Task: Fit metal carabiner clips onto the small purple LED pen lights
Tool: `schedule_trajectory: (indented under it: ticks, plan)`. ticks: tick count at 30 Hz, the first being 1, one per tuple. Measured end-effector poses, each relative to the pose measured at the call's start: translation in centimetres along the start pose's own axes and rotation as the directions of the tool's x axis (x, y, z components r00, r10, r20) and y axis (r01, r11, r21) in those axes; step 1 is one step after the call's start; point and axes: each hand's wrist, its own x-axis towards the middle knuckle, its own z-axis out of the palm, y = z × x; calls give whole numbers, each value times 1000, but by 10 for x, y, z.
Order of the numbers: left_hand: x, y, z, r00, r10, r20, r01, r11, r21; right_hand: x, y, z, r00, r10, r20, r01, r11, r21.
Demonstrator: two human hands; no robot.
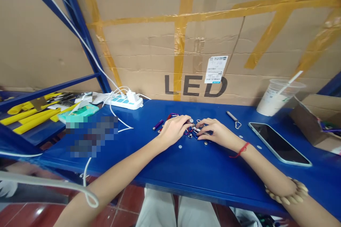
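One silvery piece [196, 129], pinched in the right hand [217, 133], is best steadied low; the left hand [174, 129], narrowed alongside, hides its hold.

So this blue table [170, 170] has a little jumble of metal bits [190, 135] around the fingertips [183, 117]. Left of the left fingers I spot a purple tube [158, 125], with a white power strip [126, 101] farther off. Beyond the right fingers [207, 121]: greyish tube [232, 115], phone [278, 143], plastic cup [270, 101], cardboard box [306, 115]. One tiny disc [180, 147] lies nearer me than the fingertips.
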Motion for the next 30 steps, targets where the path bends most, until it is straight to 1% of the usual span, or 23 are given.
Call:
schedule_trajectory:
  ticks: [3, 7, 13, 17, 23, 26, 30]
  plan:
    - [-1, 0, -1, 1000, 28, -1, -28, 1000, 14, 0, 2, 1, 1000, 6, -8, -6, 1000, -6]
    - [-2, -1, -1, 998, 68, -19, -66, 996, 58, 0, 3, -1, 998, -7, -57, 4, 998, -57]
    - [-3, -1, 1, 993, 112, -38, -107, 988, 115, 0, -2, -6, 988, 81, -133, -97, 989, -113]
    - [-2, -1, 1, 992, 122, -15, -119, 984, 132, 0, -6, -10, 984, 147, -104, -159, 981, -114]
    - [-1, -1, -2, 995, 96, -2, -95, 988, 122, 0, -13, -12, 976, 208, -61, -212, 975, -67]
    - [-2, -1, -2, 995, 100, -9, -99, 988, 121, 0, -12, -11, 980, 198, -26, -199, 979, -39]
    - [-3, -2, -3, 993, 115, -26, -111, 985, 131, -1, -8, -10, 990, 140, -23, -140, 990, -13]
